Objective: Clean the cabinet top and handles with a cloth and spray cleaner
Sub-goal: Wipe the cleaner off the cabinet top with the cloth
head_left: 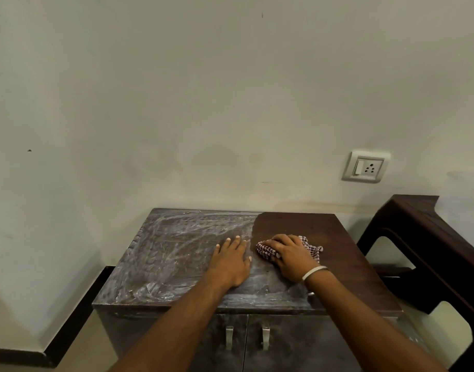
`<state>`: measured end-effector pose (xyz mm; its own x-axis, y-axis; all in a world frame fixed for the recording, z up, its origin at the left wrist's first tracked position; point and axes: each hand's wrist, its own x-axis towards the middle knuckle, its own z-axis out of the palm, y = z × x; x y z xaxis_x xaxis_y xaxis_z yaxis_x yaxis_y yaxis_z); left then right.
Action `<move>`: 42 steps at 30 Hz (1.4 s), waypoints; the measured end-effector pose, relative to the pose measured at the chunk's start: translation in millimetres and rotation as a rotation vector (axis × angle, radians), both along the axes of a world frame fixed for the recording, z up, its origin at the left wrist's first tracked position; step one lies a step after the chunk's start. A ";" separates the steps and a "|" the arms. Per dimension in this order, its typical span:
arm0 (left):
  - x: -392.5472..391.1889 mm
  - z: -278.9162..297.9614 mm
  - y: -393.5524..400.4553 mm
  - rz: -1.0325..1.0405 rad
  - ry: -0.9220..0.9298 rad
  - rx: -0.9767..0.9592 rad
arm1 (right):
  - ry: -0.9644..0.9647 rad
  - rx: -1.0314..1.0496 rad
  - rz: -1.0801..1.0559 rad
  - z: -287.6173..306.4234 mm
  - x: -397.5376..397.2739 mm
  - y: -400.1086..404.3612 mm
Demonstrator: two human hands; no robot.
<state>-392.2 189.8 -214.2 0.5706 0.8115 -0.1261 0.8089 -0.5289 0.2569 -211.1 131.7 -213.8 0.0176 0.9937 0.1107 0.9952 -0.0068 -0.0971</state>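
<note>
A dark brown cabinet top (176, 253) stands against the wall; its left and front parts are smeared with whitish dust, its right part looks clean and darker. My left hand (231, 260) lies flat on the dusty middle with fingers straight. My right hand (290, 255) presses a bunched red-and-white checked cloth (311, 248) onto the top at the border of the clean part, fingers curled over it. Two metal door handles (229, 336) (265, 336) hang on the cabinet front below. No spray cleaner is in view.
A dark brown plastic stool or chair (418, 237) stands close to the cabinet's right side. A white wall socket with switch (366, 166) sits above right. Black skirting (77, 312) runs along the floor at left.
</note>
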 end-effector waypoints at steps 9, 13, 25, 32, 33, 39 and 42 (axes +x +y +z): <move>-5.5 -0.4 -5.3 0.004 0.016 0.013 | 0.032 0.016 0.075 0.8 -9.7 -21.7; -9.3 -1.0 -8.3 0.002 0.008 0.012 | 0.022 0.017 0.013 -2.2 -9.5 -14.0; -15.7 -4.5 -13.4 0.016 -0.017 0.014 | 0.039 0.011 0.061 -2.8 -5.3 -34.3; -18.4 -5.2 -17.4 0.018 -0.007 0.010 | 0.021 0.052 0.073 -5.5 -31.8 -36.2; -19.0 -5.1 -17.9 0.017 -0.006 0.011 | 0.015 0.050 0.093 -5.2 -32.1 -39.9; -22.7 -7.1 -20.9 0.019 -0.008 0.010 | 0.002 -0.003 0.087 0.8 -17.6 -50.3; -22.3 -7.5 -21.3 0.017 -0.006 0.016 | -0.002 0.019 0.056 2.1 -27.1 -48.4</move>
